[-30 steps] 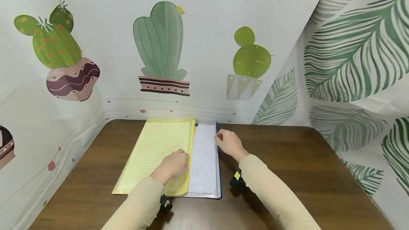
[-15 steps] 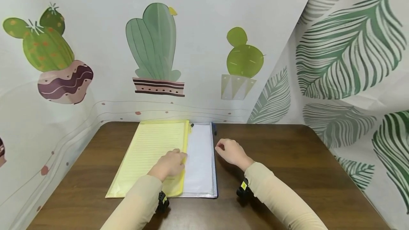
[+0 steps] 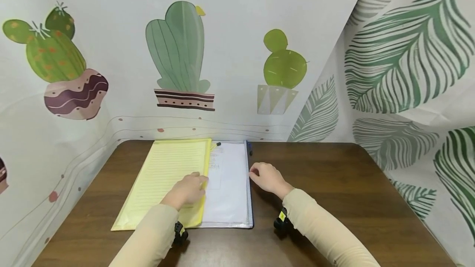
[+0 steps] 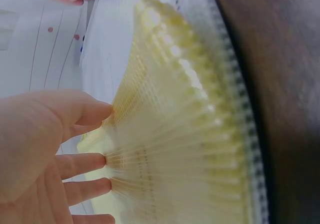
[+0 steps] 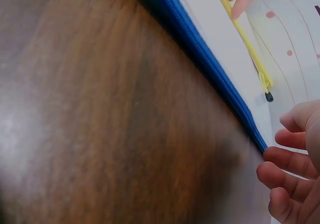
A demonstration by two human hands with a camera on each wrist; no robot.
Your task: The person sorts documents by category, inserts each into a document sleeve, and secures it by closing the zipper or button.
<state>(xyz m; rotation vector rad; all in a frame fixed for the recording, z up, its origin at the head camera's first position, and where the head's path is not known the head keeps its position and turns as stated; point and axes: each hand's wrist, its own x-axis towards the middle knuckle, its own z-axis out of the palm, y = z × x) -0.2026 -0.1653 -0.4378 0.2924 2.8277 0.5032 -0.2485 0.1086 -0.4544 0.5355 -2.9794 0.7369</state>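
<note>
Two zip pouches lie flat on the bench [image 3: 334,184], long axes running away from the person: yellow pouch [image 3: 163,180] overlapping the blue-edged white pouch [image 3: 230,184]. Left hand [image 3: 185,190] presses the yellow pouch with straight fingers; right hand [image 3: 267,176], loosely curled, touches the white pouch's right edge, holding nothing.

mesh plastic pouches [image 3: 167,180], wood table [image 3: 334,184]

Support surface: a dark brown wooden table [image 3: 334,193] with rounded far corners, set against a wall covering printed with cacti. Lying flat on the table is a white mesh zipper pouch [image 3: 231,188] with a blue zip edge. A yellow mesh zipper pouch [image 3: 163,180] lies on the table left of the white pouch, its right edge overlapping it.
</note>
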